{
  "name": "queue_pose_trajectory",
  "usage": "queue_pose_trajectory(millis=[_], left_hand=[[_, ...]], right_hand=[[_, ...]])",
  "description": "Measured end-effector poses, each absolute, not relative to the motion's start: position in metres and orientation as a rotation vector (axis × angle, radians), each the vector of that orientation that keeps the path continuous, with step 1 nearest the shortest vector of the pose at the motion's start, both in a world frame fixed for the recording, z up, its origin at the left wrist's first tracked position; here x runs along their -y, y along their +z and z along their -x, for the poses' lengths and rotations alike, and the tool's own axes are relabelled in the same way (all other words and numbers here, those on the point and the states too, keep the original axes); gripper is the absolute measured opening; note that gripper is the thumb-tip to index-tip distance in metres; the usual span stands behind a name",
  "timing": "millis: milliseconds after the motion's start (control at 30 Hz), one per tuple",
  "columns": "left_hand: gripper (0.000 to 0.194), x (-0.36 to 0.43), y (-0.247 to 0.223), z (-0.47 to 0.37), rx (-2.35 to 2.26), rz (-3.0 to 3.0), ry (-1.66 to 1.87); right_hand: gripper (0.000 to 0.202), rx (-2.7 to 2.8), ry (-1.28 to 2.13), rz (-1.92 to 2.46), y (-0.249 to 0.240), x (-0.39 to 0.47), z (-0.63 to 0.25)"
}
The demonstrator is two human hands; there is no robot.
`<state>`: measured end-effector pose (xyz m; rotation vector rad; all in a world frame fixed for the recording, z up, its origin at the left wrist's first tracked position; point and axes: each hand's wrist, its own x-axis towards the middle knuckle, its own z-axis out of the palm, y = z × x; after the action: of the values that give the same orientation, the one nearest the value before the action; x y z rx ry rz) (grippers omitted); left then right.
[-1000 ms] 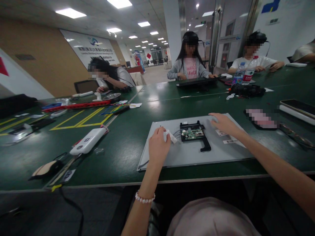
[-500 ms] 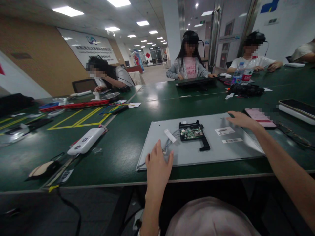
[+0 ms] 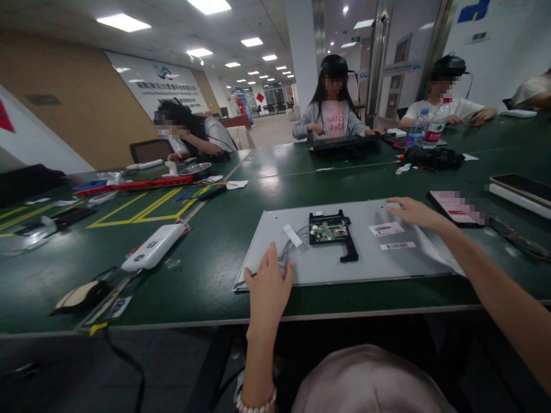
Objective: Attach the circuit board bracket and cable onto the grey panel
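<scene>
A flat grey panel (image 3: 365, 265) lies on the green table near its front edge. On its middle sits a black bracket (image 3: 349, 250) around a green circuit board (image 3: 329, 231). Grey wires run left from the board, with a white tag (image 3: 293, 236) over them. My left hand (image 3: 270, 281) rests over the panel's front left part, fingers apart and near the wires, holding nothing. At the panel's back right corner is my right hand (image 3: 415, 212), its fingers stretched out over the edge. Two white labels (image 3: 386, 229) are stuck on the panel's right part.
Right of the panel lie a phone (image 3: 457, 207) and glasses (image 3: 519, 238). A white power bank (image 3: 152, 248) and a beige-black object (image 3: 81, 295) are at the left. Bottles (image 3: 434, 126) stand at the back right. Several people sit around the table.
The panel, with the bracket on it, has shifted slightly left and away from me. Both my hands have moved left with it.
</scene>
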<state>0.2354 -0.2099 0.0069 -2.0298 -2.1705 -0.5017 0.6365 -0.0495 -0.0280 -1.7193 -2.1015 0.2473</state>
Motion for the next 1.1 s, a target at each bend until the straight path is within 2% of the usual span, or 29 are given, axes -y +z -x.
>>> queue_pose_trajectory(millis=[233, 633, 933, 1100], left_hand=[[0.049, 0.213, 0.003, -0.233, 2.118, 1.872, -0.659], [0.025, 0.219, -0.004, -0.232, 1.964, 1.961, -0.807], [0.022, 0.222, 0.002, -0.233, 1.99, 1.972, -0.767], [0.025, 0.221, -0.001, -0.233, 2.03, 1.942, -0.707]], right_hand=[[0.051, 1.963, 0.545, 1.729, -0.024, 0.054, -0.625], [0.045, 1.931, 0.601, 1.623, -0.014, 0.068, -0.607], [0.048, 1.978, 0.728, 1.592, -0.016, 0.065, -0.604], [0.058, 2.285, 0.765, 1.437, -0.006, 0.075, -0.595]])
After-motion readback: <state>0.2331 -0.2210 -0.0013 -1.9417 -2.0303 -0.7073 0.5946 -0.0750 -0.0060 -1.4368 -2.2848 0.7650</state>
